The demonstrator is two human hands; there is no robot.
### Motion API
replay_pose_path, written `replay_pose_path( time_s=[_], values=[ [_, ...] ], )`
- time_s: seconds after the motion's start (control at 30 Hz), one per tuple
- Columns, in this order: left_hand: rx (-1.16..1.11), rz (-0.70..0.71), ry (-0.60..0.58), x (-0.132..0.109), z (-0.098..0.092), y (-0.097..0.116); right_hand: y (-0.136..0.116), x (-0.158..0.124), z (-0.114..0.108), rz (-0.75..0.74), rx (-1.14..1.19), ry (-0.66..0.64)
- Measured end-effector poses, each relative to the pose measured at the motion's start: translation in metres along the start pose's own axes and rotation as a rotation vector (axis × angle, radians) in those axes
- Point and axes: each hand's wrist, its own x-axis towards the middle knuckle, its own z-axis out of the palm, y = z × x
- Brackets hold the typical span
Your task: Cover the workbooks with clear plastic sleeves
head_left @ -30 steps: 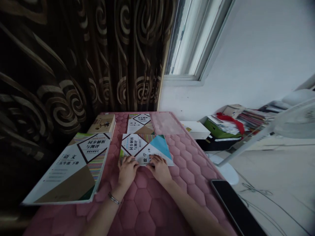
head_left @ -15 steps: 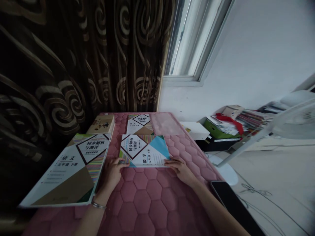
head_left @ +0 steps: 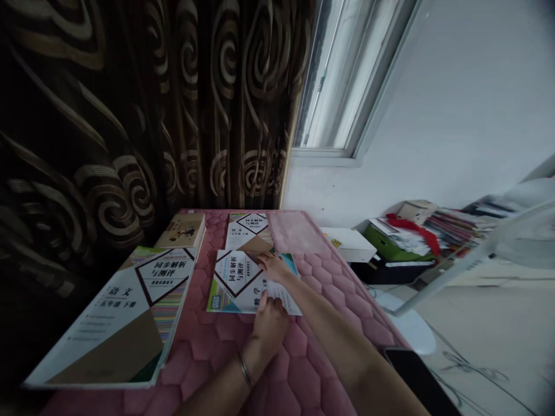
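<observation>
A workbook with a white, blue and green cover (head_left: 236,280) lies flat in the middle of the pink quilted table (head_left: 329,300). My left hand (head_left: 269,322) rests on its near edge, fingers curled down onto the cover. My right hand (head_left: 272,264) reaches across it with fingers stretched flat on its far edge, where it meets a second workbook (head_left: 249,228) behind. A bracelet sits on my left wrist.
A large workbook (head_left: 125,315) lies at the left, overhanging the table edge, with a thick brown book (head_left: 182,230) behind it. A dark phone (head_left: 420,381) lies at the near right corner. Patterned curtain at the back left, window beyond, fan and piled books at right.
Both hands left the workbook's near corners. The left hand moved to the middle of the near edge; the right reached forward to the far edge. The view tilted slightly.
</observation>
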Motion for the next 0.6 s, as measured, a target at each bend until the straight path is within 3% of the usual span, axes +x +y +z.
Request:
replay_pose_path(
  time_s=[0.17, 0.3, 0.47, 0.6],
  values=[
    [-0.016, 0.068, -0.067, 0.001, 0.005, -0.002, -0.006, 0.023, 0.001, 0.064, -0.041, -0.011],
    [-0.049, 0.033, -0.082, -0.037, 0.001, -0.015, 0.000, 0.005, -0.001, 0.105, -0.038, -0.023],
    [-0.209, -0.238, -0.056, -0.110, -0.014, -0.040, 0.009, -0.034, -0.002, 0.208, 0.031, -0.077],
    [-0.224, -0.506, -0.007, -0.139, -0.025, -0.058, 0.004, -0.044, -0.004, 0.252, 0.077, -0.111]
  ],
)
